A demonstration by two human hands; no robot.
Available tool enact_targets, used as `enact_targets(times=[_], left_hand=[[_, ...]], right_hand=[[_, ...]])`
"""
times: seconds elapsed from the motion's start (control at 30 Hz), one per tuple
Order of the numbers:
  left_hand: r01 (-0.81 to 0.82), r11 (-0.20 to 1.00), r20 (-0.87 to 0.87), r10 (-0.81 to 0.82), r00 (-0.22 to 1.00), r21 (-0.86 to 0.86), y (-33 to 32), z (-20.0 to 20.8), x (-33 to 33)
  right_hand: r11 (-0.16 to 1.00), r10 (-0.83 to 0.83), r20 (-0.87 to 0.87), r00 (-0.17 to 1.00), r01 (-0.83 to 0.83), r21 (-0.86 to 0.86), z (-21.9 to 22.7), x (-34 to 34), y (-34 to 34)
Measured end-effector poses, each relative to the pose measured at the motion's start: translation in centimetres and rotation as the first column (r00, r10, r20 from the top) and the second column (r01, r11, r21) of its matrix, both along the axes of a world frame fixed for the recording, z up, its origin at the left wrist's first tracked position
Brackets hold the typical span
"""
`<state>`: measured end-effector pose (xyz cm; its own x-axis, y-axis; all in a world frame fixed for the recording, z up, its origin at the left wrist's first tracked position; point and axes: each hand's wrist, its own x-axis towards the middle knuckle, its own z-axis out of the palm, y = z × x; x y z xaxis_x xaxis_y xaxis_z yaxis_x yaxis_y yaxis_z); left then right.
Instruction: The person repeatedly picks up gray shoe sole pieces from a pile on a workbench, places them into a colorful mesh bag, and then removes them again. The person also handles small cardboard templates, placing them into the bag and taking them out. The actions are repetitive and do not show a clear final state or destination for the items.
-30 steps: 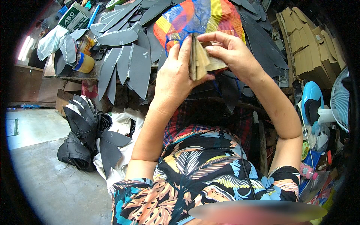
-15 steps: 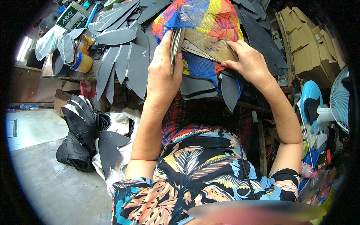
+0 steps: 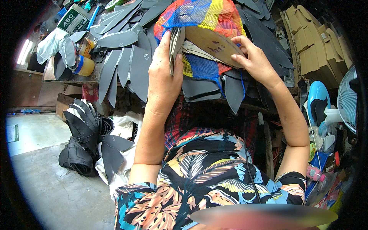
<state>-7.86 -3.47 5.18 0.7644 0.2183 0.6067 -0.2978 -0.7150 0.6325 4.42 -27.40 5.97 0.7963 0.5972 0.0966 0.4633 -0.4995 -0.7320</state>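
Observation:
A red, blue and yellow mesh bag (image 3: 220, 15) lies open toward me on top of the bench pile. At its mouth my left hand (image 3: 165, 73) is closed around a stack of thin brown boards (image 3: 176, 48), held on edge. With thumb and fingers, my right hand (image 3: 256, 59) grips the right end of a long rounded brown board (image 3: 211, 41) that bears small handwritten marks. This board slants down to the right, its upper left end beside the stack. Paler boards (image 3: 193, 49) show under it, partly hidden inside the bag.
Dark grey sole-shaped sheets (image 3: 130, 65) cover the bench and overhang its front edge. A jar (image 3: 84, 66) stands at the left. Cardboard pieces (image 3: 314, 46) and a fan (image 3: 348, 100) are at the right. Black rolled pieces (image 3: 78, 153) lie on the floor at lower left.
The brown board in my right hand has turned, and more of its rounded outline shows. My left hand and its stack have shifted slightly left.

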Motion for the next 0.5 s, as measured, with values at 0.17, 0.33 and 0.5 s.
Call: enact_targets(times=[0.17, 0.33, 0.5], left_hand=[[0.003, 0.999, 0.017, -0.003, 1.000, 0.033, 0.02, -0.03, -0.05], [-0.004, 0.999, 0.004, 0.004, 1.000, 0.032, -0.03, -0.03, -0.08], [0.000, 1.000, 0.002, 0.000, 1.000, 0.028, 0.01, -0.06, -0.06]], right_hand=[[1.000, 0.011, -0.013, 1.000, -0.011, -0.008, 0.13, 0.31, -0.15], [0.992, -0.011, 0.005, 1.000, 0.010, 0.124, -0.28, -0.03, 0.03], [0.985, 0.011, -0.027, 1.000, -0.006, 0.175, -0.75, 0.33, -0.01]])
